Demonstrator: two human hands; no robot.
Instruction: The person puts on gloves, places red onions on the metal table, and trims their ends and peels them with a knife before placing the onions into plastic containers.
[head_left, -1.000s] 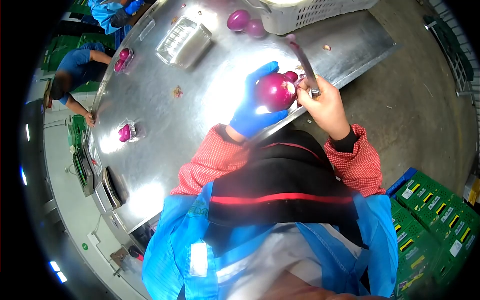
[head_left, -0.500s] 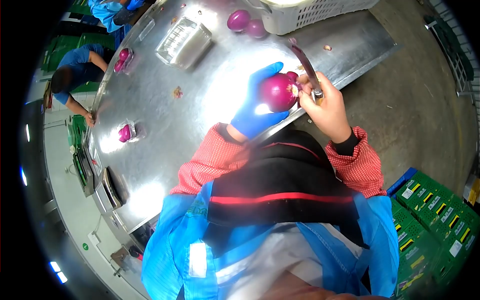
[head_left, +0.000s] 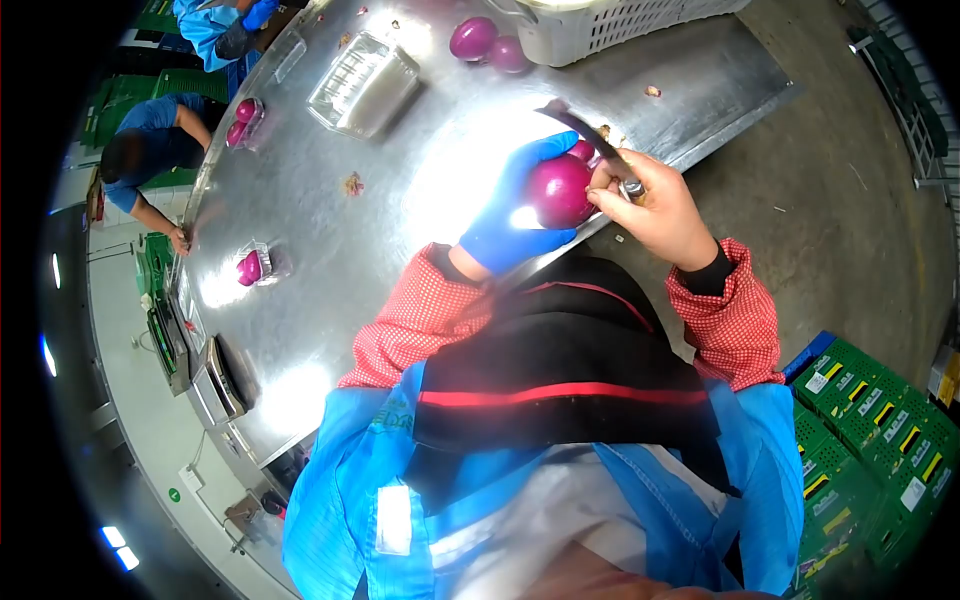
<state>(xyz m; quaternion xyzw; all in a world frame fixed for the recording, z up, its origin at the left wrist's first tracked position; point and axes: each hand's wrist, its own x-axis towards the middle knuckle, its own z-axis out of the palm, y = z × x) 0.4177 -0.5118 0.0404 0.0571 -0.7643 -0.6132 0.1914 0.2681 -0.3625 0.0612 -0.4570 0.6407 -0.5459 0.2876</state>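
My left hand (head_left: pixel 498 215), in a blue glove, is wrapped round a shiny red onion (head_left: pixel 558 192) above the steel table's near edge. Part of another red onion (head_left: pixel 581 150) shows just beyond it, under the blade; whether the glove holds that one too is unclear. In my bare right hand (head_left: pixel 657 212) is a knife (head_left: pixel 592 135) with a dark curved blade that points up and left over the onions. Thumb and forefinger of that hand pinch at the onion's right end. What lies between those fingertips is too small to make out.
On the steel table (head_left: pixel 310 195) are a clear plastic tray (head_left: pixel 365 85), two red onions (head_left: pixel 473 40), a white basket (head_left: pixel 620 30), packed onions (head_left: pixel 249 267) and skin scraps. Two co-workers stand along the far left side. Green crates (head_left: pixel 870 430) are stacked at lower right.
The knife blade has swung leftward, now lying more across the onions. My right hand has shifted slightly right and turned. The left hand keeps its hold, and the pale onion end no longer shows.
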